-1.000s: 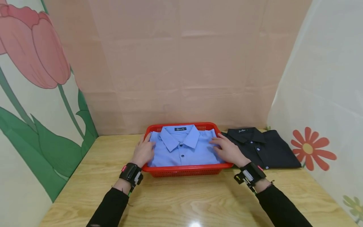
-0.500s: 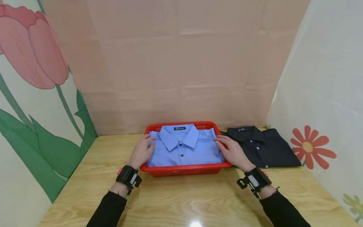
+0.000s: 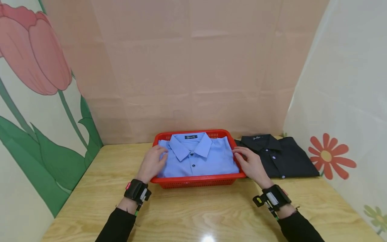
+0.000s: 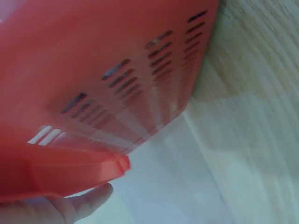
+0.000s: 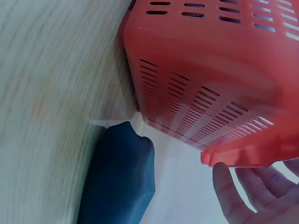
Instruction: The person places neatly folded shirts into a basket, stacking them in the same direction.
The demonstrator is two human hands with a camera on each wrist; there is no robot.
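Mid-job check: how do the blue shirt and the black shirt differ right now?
Place: the blue shirt lies in the red basket; the black shirt lies outside it, on the table.
Buttons: the blue shirt's are dark, the black shirt's pale.
View: the basket and right hand partly hide the black shirt; the blue shirt's collar shows fully.
Both lie folded, front up, collars away from the person.

Wooden tabletop (image 3: 193, 206): brightly lit; white glare is reflected low in the head view, a soft shadow cast beside the right sleeve (image 3: 297, 226).
Red plastic basket (image 4: 135, 56): blurred, hazed in the left wrist view.
Black shirt (image 5: 119, 172): tinted bluish, right wrist view.
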